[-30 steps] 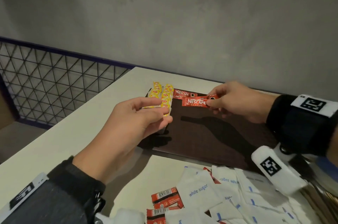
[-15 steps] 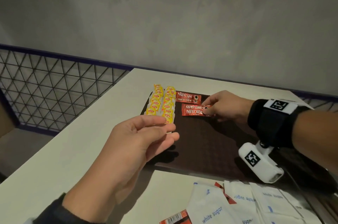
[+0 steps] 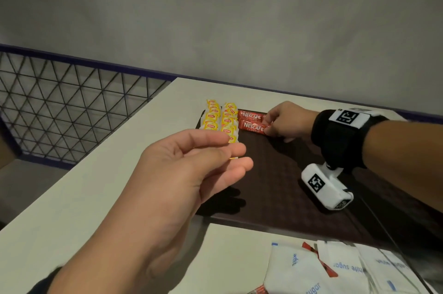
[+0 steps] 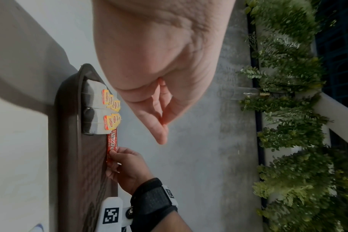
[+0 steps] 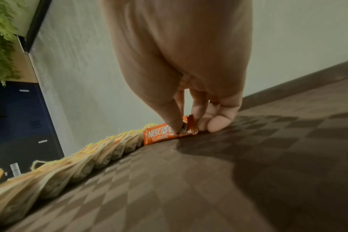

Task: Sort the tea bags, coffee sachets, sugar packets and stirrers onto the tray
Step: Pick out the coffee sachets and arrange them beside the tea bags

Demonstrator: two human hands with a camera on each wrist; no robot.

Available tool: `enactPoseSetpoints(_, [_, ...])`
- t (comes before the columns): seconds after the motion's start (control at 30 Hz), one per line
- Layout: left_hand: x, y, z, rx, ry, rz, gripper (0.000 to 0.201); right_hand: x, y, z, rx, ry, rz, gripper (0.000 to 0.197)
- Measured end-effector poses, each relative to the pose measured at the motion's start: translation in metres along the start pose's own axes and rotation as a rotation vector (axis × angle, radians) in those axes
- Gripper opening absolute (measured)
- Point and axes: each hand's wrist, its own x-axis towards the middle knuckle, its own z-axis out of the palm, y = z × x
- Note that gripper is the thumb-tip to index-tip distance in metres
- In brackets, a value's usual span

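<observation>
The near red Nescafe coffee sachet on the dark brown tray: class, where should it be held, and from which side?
Pinch the near red Nescafe coffee sachet at its free right end, coming from the right, as the right hand does. It lies flat on the dark brown tray, its left end near the yellow-tagged tea bags.

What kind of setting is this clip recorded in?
Probably a semi-outdoor terrace or balcony, perhaps at a café; I can't be sure. A white table stands against a bare concrete wall beside a mesh railing, and the left wrist view shows a hedge behind a white rail.
</observation>
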Motion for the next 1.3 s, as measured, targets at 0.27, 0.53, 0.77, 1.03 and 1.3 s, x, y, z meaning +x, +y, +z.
enactPoseSetpoints(0.27, [-0.002, -0.004, 0.004, 0.03, -0.009, -0.018, 0.019, 0.001, 0.007, -0.005, -0.071, -0.008, -0.057, 0.012])
enactPoseSetpoints(0.53, [-0.001, -0.008, 0.004, 0.081, -0.002, 0.011, 0.032, 0.003, 0.013, -0.007, -0.236, 0.051, -0.171, 0.023])
enactPoseSetpoints(0.77, [-0.003, -0.01, 0.005, 0.11, -0.011, 0.027, 0.026, -0.003, 0.007, -0.008, -0.387, 0.084, -0.272, 0.033])
enactPoseSetpoints(1.03, [0.0, -0.008, 0.006, 0.127, -0.001, 0.028, 0.03, -0.003, 0.008, -0.006, -0.408, 0.139, -0.3, 0.026])
enactPoseSetpoints(1.3, [-0.001, -0.008, 0.006, 0.14, 0.013, 0.024, 0.026, -0.001, 0.006, -0.005, -0.394, 0.168, -0.32, 0.024])
